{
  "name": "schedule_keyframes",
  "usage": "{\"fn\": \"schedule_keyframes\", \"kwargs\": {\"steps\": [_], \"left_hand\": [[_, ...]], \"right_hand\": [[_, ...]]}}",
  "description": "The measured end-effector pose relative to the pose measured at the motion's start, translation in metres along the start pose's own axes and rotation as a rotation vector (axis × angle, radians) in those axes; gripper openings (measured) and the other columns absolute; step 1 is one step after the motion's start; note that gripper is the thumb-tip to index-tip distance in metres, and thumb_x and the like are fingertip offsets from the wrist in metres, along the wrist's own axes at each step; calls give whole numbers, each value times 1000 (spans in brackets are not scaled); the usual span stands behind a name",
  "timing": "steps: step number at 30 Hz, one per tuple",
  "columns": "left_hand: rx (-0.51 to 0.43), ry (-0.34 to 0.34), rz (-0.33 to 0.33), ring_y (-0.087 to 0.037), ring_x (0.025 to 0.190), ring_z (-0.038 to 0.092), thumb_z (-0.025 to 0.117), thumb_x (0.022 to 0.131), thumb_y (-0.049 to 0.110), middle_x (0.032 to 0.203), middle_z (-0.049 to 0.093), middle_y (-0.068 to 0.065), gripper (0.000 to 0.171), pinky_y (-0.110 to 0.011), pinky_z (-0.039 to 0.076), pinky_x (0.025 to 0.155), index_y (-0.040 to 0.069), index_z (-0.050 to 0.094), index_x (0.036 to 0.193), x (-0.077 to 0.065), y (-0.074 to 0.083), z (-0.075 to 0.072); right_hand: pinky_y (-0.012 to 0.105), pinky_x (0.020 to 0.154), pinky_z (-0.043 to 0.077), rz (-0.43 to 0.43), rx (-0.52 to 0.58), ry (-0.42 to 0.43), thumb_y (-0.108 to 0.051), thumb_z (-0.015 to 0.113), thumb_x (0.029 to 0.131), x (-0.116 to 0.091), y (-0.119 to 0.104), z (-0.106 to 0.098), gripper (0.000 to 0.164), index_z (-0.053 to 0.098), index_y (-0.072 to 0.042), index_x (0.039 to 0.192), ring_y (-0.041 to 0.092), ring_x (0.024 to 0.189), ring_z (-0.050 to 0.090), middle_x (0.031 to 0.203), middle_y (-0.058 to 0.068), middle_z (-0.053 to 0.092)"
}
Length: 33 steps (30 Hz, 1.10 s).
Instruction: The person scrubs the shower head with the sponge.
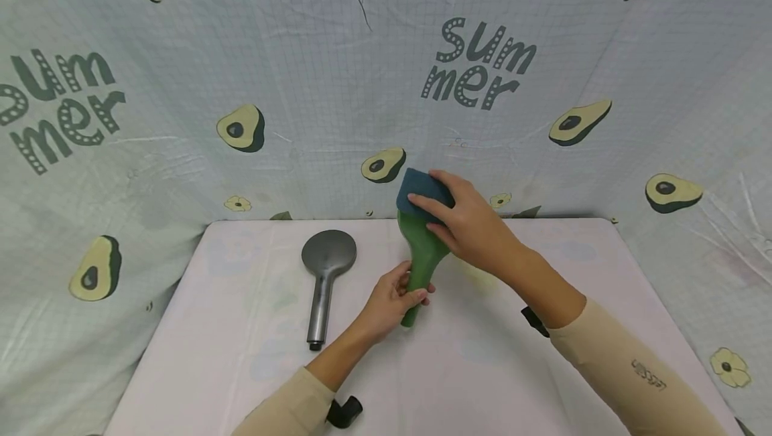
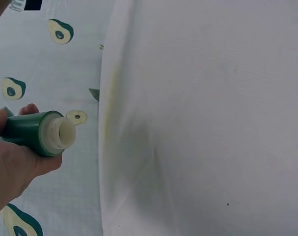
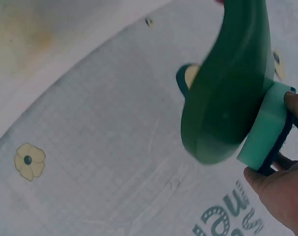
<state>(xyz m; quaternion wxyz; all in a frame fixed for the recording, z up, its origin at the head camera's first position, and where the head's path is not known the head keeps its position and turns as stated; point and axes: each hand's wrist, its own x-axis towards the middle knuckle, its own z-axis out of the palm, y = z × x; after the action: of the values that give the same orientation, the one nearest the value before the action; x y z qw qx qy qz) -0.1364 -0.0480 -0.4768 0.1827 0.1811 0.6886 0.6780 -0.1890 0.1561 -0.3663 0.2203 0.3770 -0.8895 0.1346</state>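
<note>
A green shower head [image 1: 424, 248] is held up over the table, tilted, its wide head pointing away. My left hand [image 1: 395, 295] grips its handle; in the left wrist view the pale threaded end [image 2: 63, 133] of the handle sticks out past the fingers. In my right hand [image 1: 476, 222] is a sponge [image 1: 422, 191], pinched between fingers and thumb, dark blue on its outer side. Its light green foam [image 3: 266, 125] lies against the face of the shower head in the right wrist view. Part of the sponge is hidden under the right fingers.
A grey shower head [image 1: 329, 255] lies on the white-covered table [image 1: 253, 369], left of my hands. A black piece [image 1: 346, 413] shows beside the left sleeve and another black piece [image 1: 535, 322] by the right forearm. Behind the table hangs an avocado-print cloth [image 1: 301, 88].
</note>
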Motion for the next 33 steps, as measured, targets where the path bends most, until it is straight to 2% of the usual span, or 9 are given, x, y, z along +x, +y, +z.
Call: {"fn": "schedule_keyframes", "kwargs": {"steps": [3, 6, 9, 13, 16, 22, 24, 29, 33], "left_hand": [[3, 18, -16, -39, 103, 69, 59, 104, 3, 120, 68, -27, 49, -30, 56, 89, 6, 45, 151, 1, 0, -2], [-18, 36, -24, -41, 103, 68, 58, 104, 2, 121, 67, -29, 45, -30, 57, 89, 0, 47, 147, 2, 0, -3], [-34, 49, -22, -34, 98, 69, 57, 104, 3, 121, 65, -32, 38, -29, 57, 88, -5, 50, 141, 4, 0, -4], [-34, 59, -8, -19, 91, 67, 58, 105, 7, 119, 63, -33, 33, -27, 56, 84, -5, 54, 135, 5, 1, -3], [-35, 56, 0, -19, 92, 67, 58, 105, 8, 119, 63, -31, 33, -26, 56, 84, -5, 54, 136, 6, 2, -1], [-26, 25, 23, -40, 102, 68, 57, 105, 6, 122, 65, -30, 42, -25, 56, 87, -1, 48, 146, 8, 5, 0], [-15, 16, 26, -43, 104, 68, 58, 105, 6, 121, 66, -30, 46, -25, 56, 86, 2, 46, 149, 7, 5, -1], [0, 10, 10, -30, 101, 71, 59, 105, 5, 119, 67, -28, 42, -25, 56, 86, 3, 50, 146, 5, 4, -1], [1, 3, -2, -21, 98, 71, 59, 104, 5, 120, 67, -28, 41, -25, 55, 86, 4, 51, 144, 3, 4, -1]], "right_hand": [[57, 113, 45, -55, -46, -6, -14, 80, 92, -12, -13, 10, 55, 62, -19, 144, 44, 140, 46, 155, 27, 41], [55, 112, 47, -91, -107, -14, -14, 80, 91, -25, -26, 21, 54, 64, -20, 142, 43, 138, 48, 155, 25, 42], [52, 112, 49, -115, -147, -14, -12, 81, 88, -36, -35, 29, 55, 65, -21, 140, 42, 138, 49, 155, 24, 44], [52, 113, 47, -135, -166, -3, -5, 82, 84, -47, -40, 34, 58, 66, -20, 139, 42, 139, 48, 154, 24, 45], [53, 114, 46, -128, -156, 13, -4, 82, 84, -50, -37, 34, 59, 66, -21, 139, 42, 140, 47, 155, 24, 45], [57, 112, 47, -57, -74, 74, -5, 83, 86, -34, -21, 21, 60, 64, -20, 141, 44, 141, 46, 155, 26, 44], [59, 112, 46, -16, -42, 82, -6, 81, 89, -25, -13, 14, 58, 62, -20, 142, 44, 142, 45, 155, 26, 42], [61, 114, 43, 104, 31, 74, -10, 73, 96, -5, 9, -2, 52, 59, -19, 146, 46, 145, 41, 158, 27, 39], [63, 113, 42, 190, 59, 91, -10, 71, 98, 8, 24, -9, 50, 59, -17, 146, 47, 146, 39, 159, 27, 38]]}}
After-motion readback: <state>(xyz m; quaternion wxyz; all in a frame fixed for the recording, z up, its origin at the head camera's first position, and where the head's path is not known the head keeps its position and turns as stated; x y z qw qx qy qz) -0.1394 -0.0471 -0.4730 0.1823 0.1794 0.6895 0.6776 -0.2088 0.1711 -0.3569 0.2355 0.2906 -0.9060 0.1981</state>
